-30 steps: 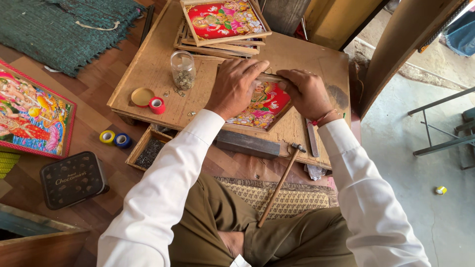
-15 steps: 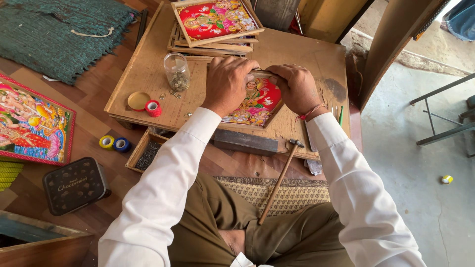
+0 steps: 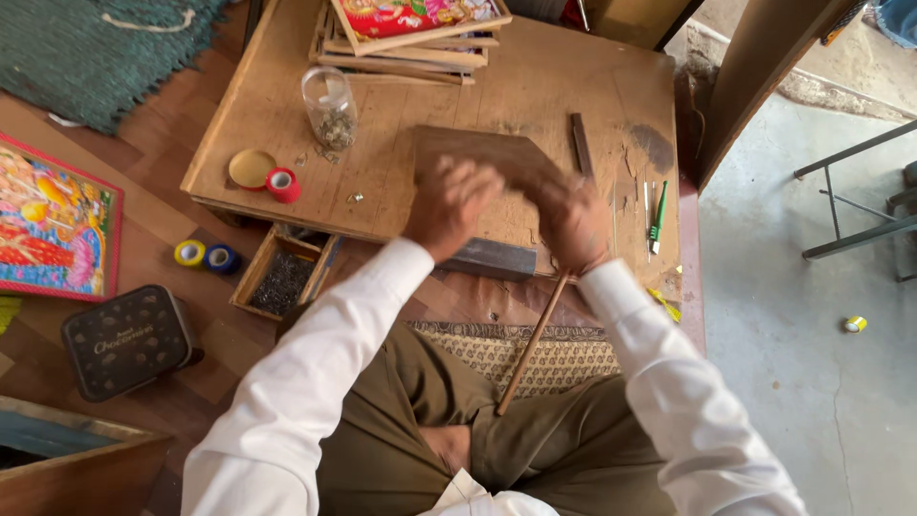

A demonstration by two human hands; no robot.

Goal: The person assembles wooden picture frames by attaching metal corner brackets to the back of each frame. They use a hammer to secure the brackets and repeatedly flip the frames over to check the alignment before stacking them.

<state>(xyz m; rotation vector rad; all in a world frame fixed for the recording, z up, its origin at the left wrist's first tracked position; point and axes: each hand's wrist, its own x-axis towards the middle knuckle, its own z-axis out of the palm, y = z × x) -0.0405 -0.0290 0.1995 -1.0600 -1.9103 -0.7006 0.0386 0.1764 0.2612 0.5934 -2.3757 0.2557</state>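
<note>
We look down on a low wooden surface (image 3: 535,76) set on a wooden floor, with bare concrete to the right and a green woven mat (image 3: 105,53) cut off at the top left. Our own lap in olive trousers and white sleeves fills the lower part, and the legs hide much of the patterned mat (image 3: 554,355) beneath us. On the surface lies the brown board (image 3: 478,153), back side up, so whatever is on its other face is hidden. Our left hand (image 3: 451,203) and right hand (image 3: 571,218) are both on its near edge; they are blurred, the fingers seem curled onto the board, but we cannot tell how firm either grip is. At the far edge a stack of framed pictures (image 3: 411,33) is cut off by the top. At the left a bright framed picture (image 3: 53,225) lies on the floor, half out of view, with a dark tin (image 3: 129,339) near it and a small tray of dark nails (image 3: 282,279) tucked under the surface. A long wooden stick (image 3: 530,344) slants from the right wrist down across our lap. Smaller things: a glass jar (image 3: 330,105), a red tape roll (image 3: 283,183) touching a yellow lid (image 3: 250,167), yellow and blue tape rolls (image 3: 205,255) on the floor, and a green-handled tool (image 3: 658,215) at the right edge.
</note>
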